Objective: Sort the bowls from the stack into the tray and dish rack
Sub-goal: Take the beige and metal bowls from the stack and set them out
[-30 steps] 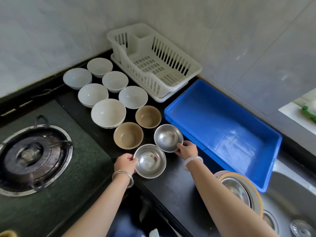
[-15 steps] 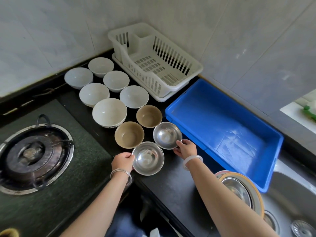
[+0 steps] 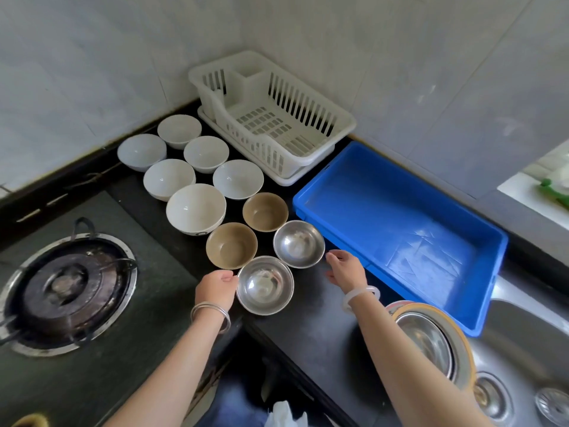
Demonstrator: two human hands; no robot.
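Left hand (image 3: 215,288): curled loosely, fingertips touching the left rim of the near steel bowl; whether it actually grips the rim I cannot tell. Metal bangles sit on the wrist.
Right hand (image 3: 346,269): fingers spread and relaxed, holding nothing, just beside the far steel bowl's right edge but apart from it. A pale bangle is on the wrist.
Near steel bowl (image 3: 264,285): upright on the black counter (image 3: 311,328), nearest the counter's front edge.
Far steel bowl (image 3: 298,243): upright, just behind and to the right of the first, close to the blue tray.
Brown bowls: one (image 3: 231,245) left of the far steel bowl, another (image 3: 265,211) behind it, both upright.
White bowls: six in two rows running back toward the wall, the largest (image 3: 196,208) in front, the farthest (image 3: 179,131) by the rack.
Blue tray (image 3: 400,192): to the right, nothing in it.
Dish rack (image 3: 277,118): white, in the corner against the tiles, nothing in it.
Gas burner (image 3: 66,288): far left.
Sink (image 3: 523,349): far right, with a steel basin (image 3: 428,340) leaning at its edge.
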